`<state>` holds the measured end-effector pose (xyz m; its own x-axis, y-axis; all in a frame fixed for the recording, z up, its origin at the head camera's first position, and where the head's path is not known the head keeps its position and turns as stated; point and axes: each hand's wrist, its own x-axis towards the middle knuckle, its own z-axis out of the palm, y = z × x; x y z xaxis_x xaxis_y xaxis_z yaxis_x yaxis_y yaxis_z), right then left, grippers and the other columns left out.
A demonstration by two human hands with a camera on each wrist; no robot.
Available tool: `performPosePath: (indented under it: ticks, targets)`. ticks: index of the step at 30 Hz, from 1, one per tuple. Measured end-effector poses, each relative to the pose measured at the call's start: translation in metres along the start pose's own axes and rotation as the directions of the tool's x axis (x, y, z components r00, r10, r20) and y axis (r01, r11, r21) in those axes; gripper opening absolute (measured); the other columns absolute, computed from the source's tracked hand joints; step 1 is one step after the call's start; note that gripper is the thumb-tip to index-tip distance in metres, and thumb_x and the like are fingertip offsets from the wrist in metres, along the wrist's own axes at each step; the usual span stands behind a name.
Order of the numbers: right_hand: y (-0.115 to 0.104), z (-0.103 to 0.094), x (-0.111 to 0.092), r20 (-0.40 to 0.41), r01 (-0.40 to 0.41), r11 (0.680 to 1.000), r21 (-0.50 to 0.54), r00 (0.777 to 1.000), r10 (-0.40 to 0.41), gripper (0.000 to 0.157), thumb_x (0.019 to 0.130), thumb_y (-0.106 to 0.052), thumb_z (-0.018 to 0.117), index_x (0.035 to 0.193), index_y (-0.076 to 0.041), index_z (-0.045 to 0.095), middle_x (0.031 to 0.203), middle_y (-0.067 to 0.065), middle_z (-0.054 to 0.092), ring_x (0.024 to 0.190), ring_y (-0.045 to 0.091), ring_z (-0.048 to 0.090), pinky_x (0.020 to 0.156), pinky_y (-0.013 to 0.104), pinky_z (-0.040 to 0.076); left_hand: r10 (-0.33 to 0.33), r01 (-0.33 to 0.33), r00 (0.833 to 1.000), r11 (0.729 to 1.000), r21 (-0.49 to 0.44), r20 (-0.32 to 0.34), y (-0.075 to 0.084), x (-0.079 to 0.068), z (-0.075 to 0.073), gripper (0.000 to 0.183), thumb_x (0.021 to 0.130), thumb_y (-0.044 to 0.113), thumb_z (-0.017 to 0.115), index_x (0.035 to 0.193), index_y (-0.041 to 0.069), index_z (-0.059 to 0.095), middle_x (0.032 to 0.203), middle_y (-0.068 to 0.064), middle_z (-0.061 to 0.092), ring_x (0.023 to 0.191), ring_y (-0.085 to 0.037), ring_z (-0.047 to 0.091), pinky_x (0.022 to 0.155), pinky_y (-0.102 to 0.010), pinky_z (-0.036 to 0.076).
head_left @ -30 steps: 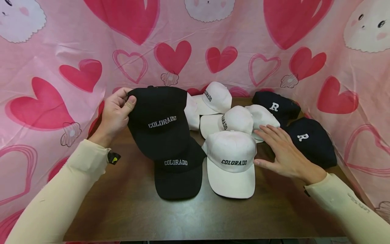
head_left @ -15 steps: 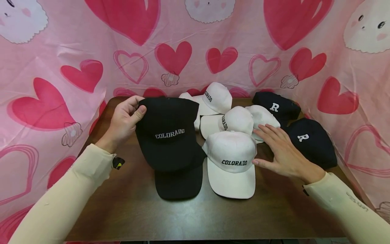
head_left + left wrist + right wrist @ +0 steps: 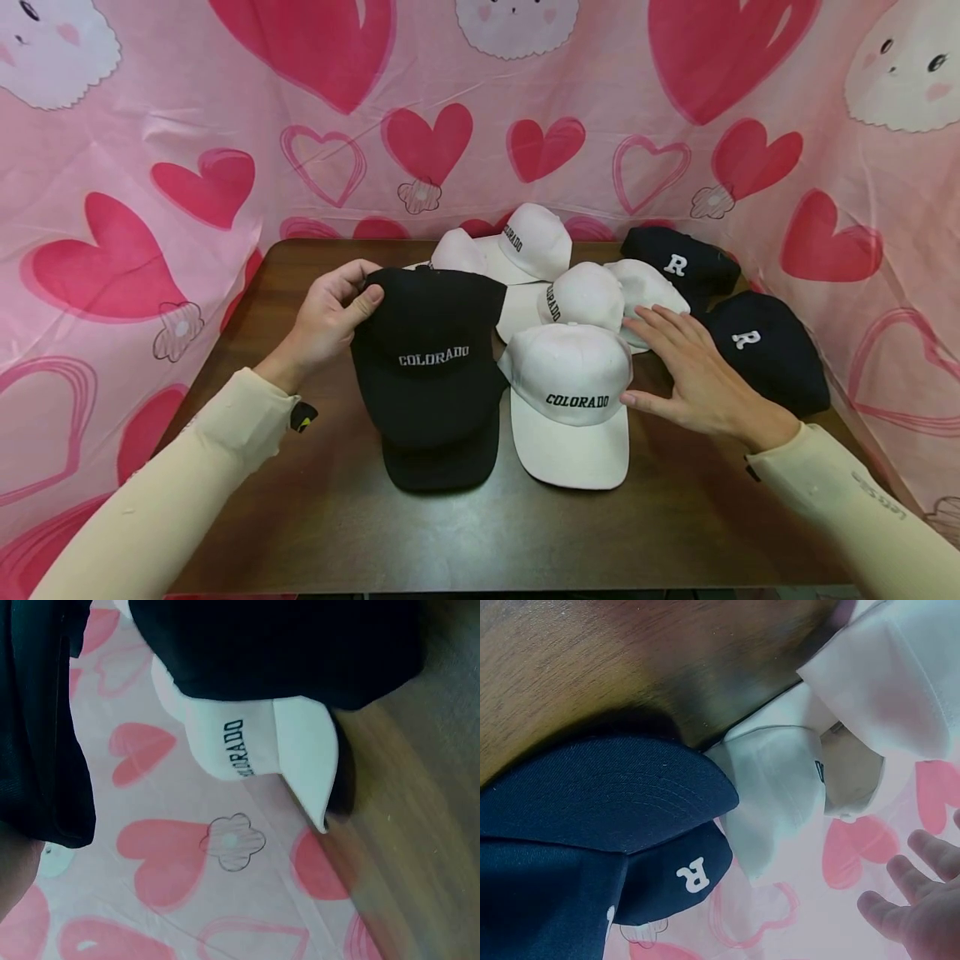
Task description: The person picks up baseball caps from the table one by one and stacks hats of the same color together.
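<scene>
My left hand (image 3: 330,317) pinches a black COLORADO cap (image 3: 427,400) by the upper left edge of its crown, thumb in front. The held cap's brim points down toward me, over a second black cap (image 3: 442,471), and hides most of it. In the left wrist view, black fabric (image 3: 37,742) reaches down close to the hand. My right hand (image 3: 690,375) has its fingers extended beside a white COLORADO cap (image 3: 573,400), the thumb at the cap's right side. Whether it touches the cap, I cannot tell. The right wrist view shows its spread fingers (image 3: 907,892).
Several more white caps (image 3: 588,292) lie behind the front one. Two navy caps with a white R (image 3: 765,350) sit at the right. All are on a brown wooden table (image 3: 337,533), walled by a pink heart-patterned cloth (image 3: 480,83).
My left hand has brought the black cap down and to the right, over the second black cap, covering its lettering. A white cap behind has come into view. The right hand stays almost still.
</scene>
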<state>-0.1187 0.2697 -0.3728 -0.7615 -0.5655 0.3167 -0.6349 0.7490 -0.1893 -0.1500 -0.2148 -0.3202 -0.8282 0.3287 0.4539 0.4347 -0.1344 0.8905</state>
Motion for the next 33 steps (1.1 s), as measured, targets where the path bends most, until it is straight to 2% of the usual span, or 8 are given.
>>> performPosePath:
  ticks: [12,16,21,26,30,33]
  targets:
    - [0.000,0.000,-0.002,0.003,-0.009,1.000,-0.007,1.000,0.009,0.100,0.077,-0.053,0.084,0.157,-0.010,0.040,0.164,0.014,0.033,0.148,0.043,0.027,0.120,0.064,0.013,-0.058,0.061,0.996,0.997,-0.047,0.072,-0.018,-0.011,0.010,0.010,0.103,0.002,0.057,0.110,0.004,0.063,0.095,-0.001,0.069,0.084,-0.011,0.069,0.076,-0.024,0.059]
    - [0.001,0.001,-0.002,-0.003,-0.003,1.000,-0.009,1.000,0.002,0.099,0.077,-0.053,0.083,0.157,-0.011,0.041,0.163,0.014,0.034,0.147,0.043,0.028,0.121,0.063,0.013,-0.103,0.106,0.991,0.994,-0.035,0.083,-0.026,-0.016,0.011,0.011,0.103,0.002,0.056,0.112,-0.003,0.061,0.096,-0.002,0.069,0.085,-0.013,0.069,0.076,-0.025,0.059]
    - [0.001,0.001,-0.002,-0.003,-0.003,1.000,-0.005,1.000,0.003,0.099,0.078,-0.052,0.083,0.157,-0.011,0.039,0.163,0.014,0.034,0.148,0.044,0.027,0.121,0.063,0.012,-0.170,0.168,0.982,0.985,0.028,0.080,-0.035,-0.022,0.013,0.021,0.104,0.005,0.057,0.115,-0.013,0.056,0.098,-0.002,0.069,0.085,-0.014,0.068,0.076,-0.025,0.059]
    - [0.001,0.001,-0.003,0.002,-0.008,1.000,-0.007,1.000,0.008,0.100,0.078,-0.052,0.083,0.158,-0.011,0.039,0.164,0.015,0.033,0.149,0.043,0.026,0.121,0.062,0.011,-0.211,0.202,0.976,0.969,0.143,0.051,-0.043,-0.028,0.014,0.019,0.104,0.005,0.058,0.115,-0.010,0.058,0.097,-0.005,0.069,0.086,-0.015,0.067,0.077,-0.024,0.057]
    - [0.001,0.001,-0.004,0.002,-0.006,1.000,-0.008,1.000,0.006,0.100,0.078,-0.052,0.083,0.158,-0.010,0.039,0.163,0.015,0.033,0.148,0.043,0.026,0.122,0.061,0.011,-0.234,0.224,0.972,0.938,0.266,0.007,-0.050,-0.032,0.013,0.017,0.103,0.008,0.059,0.116,-0.004,0.061,0.097,-0.011,0.068,0.085,-0.017,0.066,0.077,-0.025,0.055]
    - [0.001,0.001,-0.004,-0.001,-0.004,1.000,-0.008,1.000,0.004,0.100,0.078,-0.052,0.083,0.158,-0.010,0.039,0.163,0.015,0.033,0.148,0.043,0.027,0.122,0.061,0.011,-0.240,0.234,0.970,0.901,0.365,-0.030,-0.055,-0.035,0.011,0.019,0.103,0.011,0.062,0.117,-0.001,0.062,0.098,-0.013,0.067,0.086,-0.020,0.064,0.078,-0.025,0.053]
